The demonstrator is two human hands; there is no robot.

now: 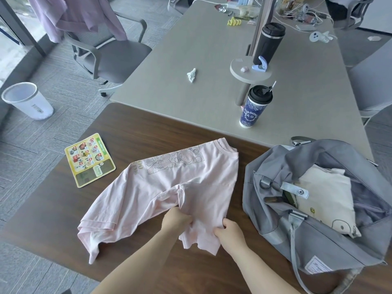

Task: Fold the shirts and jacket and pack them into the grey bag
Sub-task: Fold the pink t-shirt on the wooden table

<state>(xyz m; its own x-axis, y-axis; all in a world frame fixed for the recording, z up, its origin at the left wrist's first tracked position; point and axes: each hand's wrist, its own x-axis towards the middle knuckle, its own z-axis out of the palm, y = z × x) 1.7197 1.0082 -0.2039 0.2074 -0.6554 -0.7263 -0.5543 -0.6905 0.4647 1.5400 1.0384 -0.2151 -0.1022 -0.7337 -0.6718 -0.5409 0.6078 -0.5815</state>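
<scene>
On a dark wooden table (148, 128), the left hand (176, 219) and right hand (229, 231) both pinch a crumpled pink shirt's (169, 187) near edge, likely to straighten it for folding, just beside the open grey bag (275, 166).

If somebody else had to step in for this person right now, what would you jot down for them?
Left hand and right hand both pinch the near edge of the pink T-shirt, which lies half spread and rumpled on the brown table, not yet folded.
The grey bag sits open to its right with a cream printed fabric item already inside.
A lilac garment hangs over the office chair at far left, untouched.
Left to do: fold the pink shirt, pack it, then fetch, fold and pack the lilac one.
</scene>
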